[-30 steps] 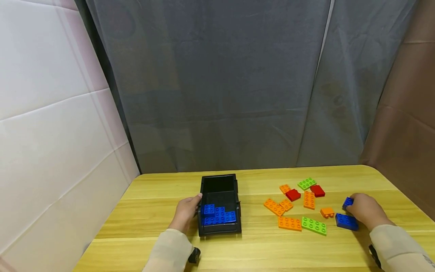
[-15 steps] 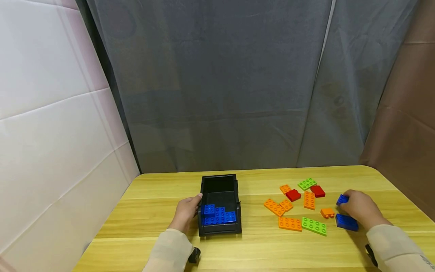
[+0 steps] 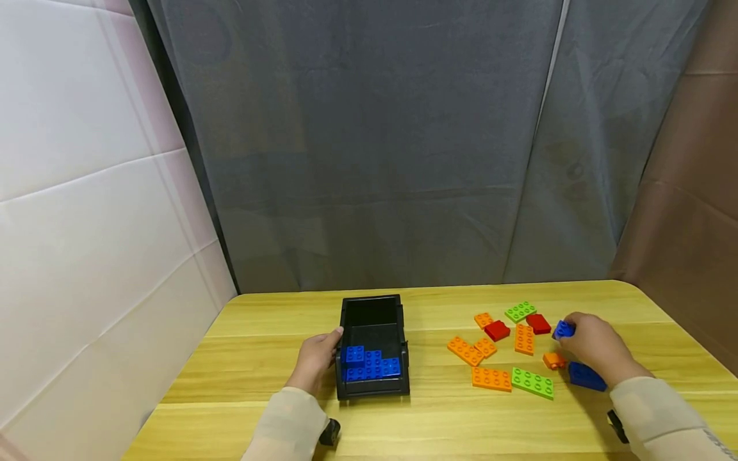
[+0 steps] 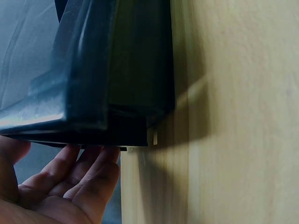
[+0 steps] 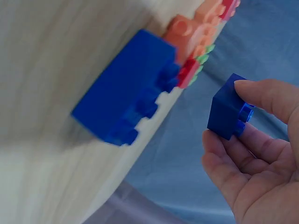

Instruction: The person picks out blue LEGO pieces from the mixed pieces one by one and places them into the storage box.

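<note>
A small blue building brick [image 5: 226, 107] is pinched between the thumb and fingers of my right hand [image 3: 596, 346], held above the table in the right wrist view. Just below that hand a larger blue brick [image 3: 587, 376] lies on the table, close to a small orange brick [image 3: 554, 361]. My left hand [image 3: 314, 360] grips the left edge of a black box [image 3: 373, 389]; its fingertips meet the box's side in the left wrist view. Inside the box's near end are several blue bricks [image 3: 371, 366], one standing higher at the left.
Between the box and my right hand lie several loose bricks: orange ones [image 3: 491, 379], green ones [image 3: 533, 383] and red ones [image 3: 539, 324]. A grey cloth [image 3: 375, 147] hangs behind the wooden table [image 3: 438, 422]. White fabric [image 3: 104, 192] borders the left, brown fabric [image 3: 692, 211] the right.
My right hand has moved left and slightly away from me with the small blue brick, lifting it off the table. My left hand and the box have stayed put.
</note>
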The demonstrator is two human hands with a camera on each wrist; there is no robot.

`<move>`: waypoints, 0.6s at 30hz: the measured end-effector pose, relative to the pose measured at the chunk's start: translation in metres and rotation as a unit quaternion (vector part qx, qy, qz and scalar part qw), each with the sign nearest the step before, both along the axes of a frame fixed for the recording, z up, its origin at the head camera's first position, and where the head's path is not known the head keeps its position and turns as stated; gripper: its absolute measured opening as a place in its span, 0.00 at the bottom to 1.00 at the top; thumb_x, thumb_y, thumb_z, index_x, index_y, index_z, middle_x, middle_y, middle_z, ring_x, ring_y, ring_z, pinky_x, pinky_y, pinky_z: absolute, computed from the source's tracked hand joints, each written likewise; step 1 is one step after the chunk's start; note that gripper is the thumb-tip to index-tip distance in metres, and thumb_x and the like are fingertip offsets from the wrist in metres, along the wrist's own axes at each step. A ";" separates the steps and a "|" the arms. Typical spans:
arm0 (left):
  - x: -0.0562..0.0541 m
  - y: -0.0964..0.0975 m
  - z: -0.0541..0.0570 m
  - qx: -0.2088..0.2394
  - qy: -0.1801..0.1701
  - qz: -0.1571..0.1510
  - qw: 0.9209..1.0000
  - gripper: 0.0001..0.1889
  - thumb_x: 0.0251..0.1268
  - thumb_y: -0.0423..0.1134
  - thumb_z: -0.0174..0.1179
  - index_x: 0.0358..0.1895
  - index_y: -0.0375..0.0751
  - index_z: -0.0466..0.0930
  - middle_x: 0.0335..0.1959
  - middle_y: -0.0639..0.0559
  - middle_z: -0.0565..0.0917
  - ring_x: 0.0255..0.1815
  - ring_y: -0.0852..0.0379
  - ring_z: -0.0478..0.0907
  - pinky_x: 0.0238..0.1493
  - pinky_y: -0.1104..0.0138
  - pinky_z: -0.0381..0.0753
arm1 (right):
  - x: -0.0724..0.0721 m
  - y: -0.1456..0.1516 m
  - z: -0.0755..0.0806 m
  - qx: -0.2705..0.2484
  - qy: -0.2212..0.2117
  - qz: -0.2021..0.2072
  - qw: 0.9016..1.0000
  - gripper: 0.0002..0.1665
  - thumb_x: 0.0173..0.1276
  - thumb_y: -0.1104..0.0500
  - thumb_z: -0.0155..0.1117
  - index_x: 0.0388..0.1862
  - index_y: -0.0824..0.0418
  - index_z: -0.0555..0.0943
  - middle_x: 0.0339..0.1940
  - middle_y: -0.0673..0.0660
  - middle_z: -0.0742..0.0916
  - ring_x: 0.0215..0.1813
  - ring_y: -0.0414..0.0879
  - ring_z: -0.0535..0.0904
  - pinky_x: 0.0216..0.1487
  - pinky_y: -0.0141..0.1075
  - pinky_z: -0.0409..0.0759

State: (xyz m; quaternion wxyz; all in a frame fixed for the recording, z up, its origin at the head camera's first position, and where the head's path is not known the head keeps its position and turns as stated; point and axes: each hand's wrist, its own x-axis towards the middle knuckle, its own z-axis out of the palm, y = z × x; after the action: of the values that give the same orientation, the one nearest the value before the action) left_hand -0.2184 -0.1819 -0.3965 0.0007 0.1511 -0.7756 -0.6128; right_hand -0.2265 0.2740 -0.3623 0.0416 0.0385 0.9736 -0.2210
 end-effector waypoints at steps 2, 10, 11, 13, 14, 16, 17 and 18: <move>0.000 0.000 0.000 -0.001 -0.001 0.000 1.000 0.26 0.75 0.50 0.48 0.55 0.25 0.77 0.57 0.32 0.77 0.59 0.36 0.72 0.64 0.46 0.69 | 0.001 -0.005 0.002 0.000 0.013 0.007 1.000 0.34 0.64 0.57 0.65 0.60 0.80 0.67 0.54 0.81 0.74 0.47 0.69 0.74 0.52 0.66 0.73; 0.000 0.000 0.002 0.000 -0.007 -0.002 1.000 0.27 0.75 0.50 0.48 0.55 0.25 0.77 0.60 0.31 0.75 0.61 0.35 0.70 0.65 0.46 0.67 | 0.006 -0.030 0.013 0.002 0.062 0.046 0.997 0.30 0.63 0.59 0.67 0.57 0.78 0.71 0.54 0.79 0.76 0.48 0.67 0.76 0.51 0.63 0.76; 0.001 0.000 0.002 0.001 -0.007 -0.002 1.000 0.27 0.75 0.50 0.48 0.55 0.25 0.76 0.60 0.31 0.74 0.62 0.35 0.69 0.65 0.45 0.67 | 0.006 -0.033 0.015 0.001 0.065 0.050 0.997 0.30 0.63 0.60 0.67 0.57 0.78 0.72 0.54 0.79 0.76 0.48 0.67 0.76 0.51 0.62 0.76; 0.001 0.000 0.001 0.004 -0.007 -0.003 1.000 0.27 0.75 0.51 0.48 0.56 0.25 0.76 0.61 0.30 0.74 0.63 0.35 0.69 0.66 0.45 0.67 | 0.007 -0.040 0.017 0.000 0.068 0.056 0.996 0.30 0.63 0.60 0.67 0.58 0.78 0.72 0.54 0.78 0.76 0.49 0.67 0.76 0.52 0.61 0.76; 0.001 0.000 0.001 0.005 -0.007 -0.003 1.000 0.27 0.75 0.51 0.48 0.56 0.25 0.76 0.61 0.30 0.74 0.63 0.35 0.69 0.66 0.46 0.67 | 0.008 -0.043 0.018 -0.001 0.069 0.058 0.996 0.30 0.63 0.60 0.67 0.58 0.77 0.72 0.54 0.78 0.76 0.49 0.67 0.76 0.53 0.61 0.76; 0.001 0.000 0.001 0.006 -0.007 -0.002 1.000 0.27 0.75 0.51 0.48 0.56 0.25 0.76 0.60 0.31 0.74 0.62 0.35 0.69 0.66 0.46 0.67 | 0.011 -0.048 0.019 -0.001 0.078 0.065 0.995 0.29 0.63 0.61 0.68 0.58 0.77 0.72 0.54 0.78 0.76 0.51 0.67 0.76 0.53 0.60 0.76; 0.001 0.000 0.001 0.006 -0.006 -0.002 1.000 0.27 0.75 0.51 0.48 0.56 0.25 0.76 0.60 0.31 0.74 0.62 0.35 0.69 0.66 0.46 0.67 | 0.012 -0.051 0.020 -0.002 0.082 0.068 0.994 0.29 0.62 0.61 0.68 0.57 0.77 0.73 0.54 0.77 0.76 0.51 0.67 0.76 0.53 0.60 0.76; 0.001 0.000 0.001 0.006 -0.006 -0.002 1.000 0.27 0.75 0.50 0.48 0.56 0.25 0.76 0.60 0.31 0.75 0.62 0.35 0.69 0.66 0.46 0.67 | 0.013 -0.053 0.020 -0.002 0.084 0.070 0.994 0.29 0.62 0.61 0.68 0.57 0.77 0.73 0.54 0.77 0.76 0.50 0.67 0.76 0.53 0.60 0.77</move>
State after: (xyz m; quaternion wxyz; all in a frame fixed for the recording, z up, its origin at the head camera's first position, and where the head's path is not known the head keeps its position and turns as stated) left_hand -0.2174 -0.1819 -0.3956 -0.0062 0.1537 -0.7721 -0.6166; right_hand -0.2136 0.2206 -0.3419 -0.0250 -0.0489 0.9734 -0.2224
